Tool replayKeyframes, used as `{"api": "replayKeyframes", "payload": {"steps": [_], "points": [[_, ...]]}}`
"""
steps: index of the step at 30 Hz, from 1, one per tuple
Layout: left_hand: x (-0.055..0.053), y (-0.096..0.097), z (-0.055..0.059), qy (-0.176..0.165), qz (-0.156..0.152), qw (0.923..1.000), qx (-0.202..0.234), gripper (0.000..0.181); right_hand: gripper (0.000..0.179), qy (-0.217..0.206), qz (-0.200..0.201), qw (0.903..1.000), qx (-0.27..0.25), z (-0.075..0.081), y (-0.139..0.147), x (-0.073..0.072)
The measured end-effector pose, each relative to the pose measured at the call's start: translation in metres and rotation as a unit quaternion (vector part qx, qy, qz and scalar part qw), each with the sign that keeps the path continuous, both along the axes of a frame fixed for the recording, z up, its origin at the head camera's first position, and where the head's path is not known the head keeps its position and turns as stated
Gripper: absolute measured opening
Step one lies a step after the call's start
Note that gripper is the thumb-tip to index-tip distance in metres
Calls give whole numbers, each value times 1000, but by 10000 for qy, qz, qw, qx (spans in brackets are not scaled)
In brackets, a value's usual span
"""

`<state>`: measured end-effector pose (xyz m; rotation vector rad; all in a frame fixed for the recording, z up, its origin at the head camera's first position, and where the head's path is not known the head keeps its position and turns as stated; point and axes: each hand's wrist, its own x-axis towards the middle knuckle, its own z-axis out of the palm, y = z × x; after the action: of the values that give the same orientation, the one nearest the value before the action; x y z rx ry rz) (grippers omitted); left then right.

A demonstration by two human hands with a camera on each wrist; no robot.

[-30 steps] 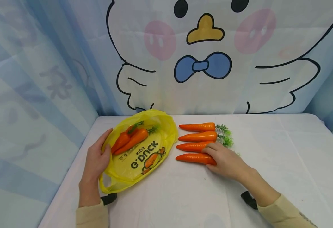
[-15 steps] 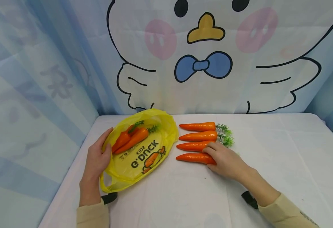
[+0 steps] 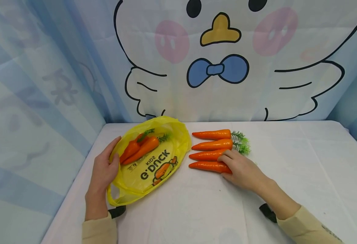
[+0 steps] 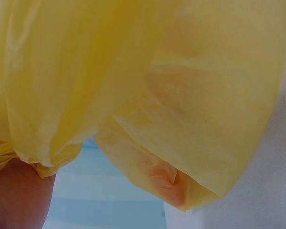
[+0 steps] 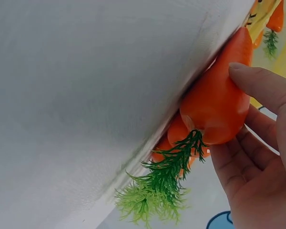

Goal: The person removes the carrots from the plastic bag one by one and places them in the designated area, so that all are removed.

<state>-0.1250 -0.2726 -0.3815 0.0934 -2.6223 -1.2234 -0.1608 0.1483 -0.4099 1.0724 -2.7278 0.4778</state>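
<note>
My left hand (image 3: 103,169) holds the left edge of a yellow plastic bag (image 3: 129,191) whose mouth is spread wide. Inside the bag lie orange toy carrots (image 3: 144,150) with green tops. In the left wrist view, the crumpled bag (image 4: 219,95) fills most of the picture and hides most of that hand. My right hand (image 3: 242,171) grips the nearest carrot (image 3: 205,165) of a row by its thick end. The right wrist view shows the thumb on one side of this carrot (image 5: 219,95) and fingers on the other, its green leaves hanging free.
Beyond the gripped carrot, other carrots (image 3: 212,145) lie side by side with tips toward the bag. A white cloth (image 3: 181,217) covers the table. Behind its far edge hangs a curtain (image 3: 218,101) with a cartoon print, and a blue curtain (image 3: 44,135) borders the left.
</note>
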Motion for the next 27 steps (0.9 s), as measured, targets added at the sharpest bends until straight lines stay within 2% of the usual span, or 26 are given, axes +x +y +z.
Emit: {"api": "replayKeyframes", "payload": {"steps": [9, 27], "points": [[0, 0, -1, -5, -7, 10000, -38, 54, 41, 147, -1, 9999, -27, -2, -1, 1], [0, 0, 0, -36, 7, 10000, -86, 55, 45, -72, 1, 9998, -189, 1, 4, 3]]}}
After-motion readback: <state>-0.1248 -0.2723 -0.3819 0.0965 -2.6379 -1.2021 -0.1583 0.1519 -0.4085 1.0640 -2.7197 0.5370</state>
